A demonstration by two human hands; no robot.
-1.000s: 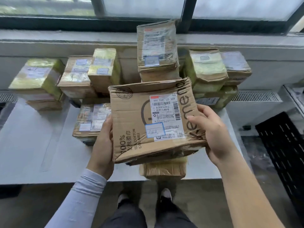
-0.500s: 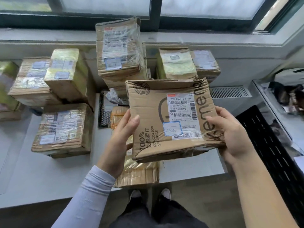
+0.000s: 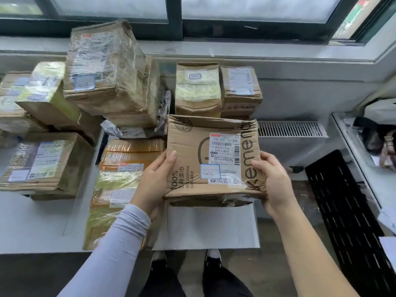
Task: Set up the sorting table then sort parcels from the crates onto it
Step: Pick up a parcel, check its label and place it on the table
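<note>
A person holds a crumpled cardboard parcel (image 3: 212, 159) between both hands above the right end of the grey surface (image 3: 210, 228). The left hand (image 3: 155, 181) grips its left edge, thumb lying on the top face; the right hand (image 3: 273, 179) grips its right edge, thumb on the printed lettering. The parcel's top face carries a white shipping label (image 3: 225, 155) and a small blue-bordered sticker (image 3: 210, 171).

Just left of it, a taped parcel (image 3: 120, 189) lies on the surface near the front edge. Behind stand a tall taped parcel (image 3: 102, 67) on a stack and two upright parcels (image 3: 198, 88) below the window (image 3: 235, 7). A black perforated crate (image 3: 347, 211) is on the floor to the right.
</note>
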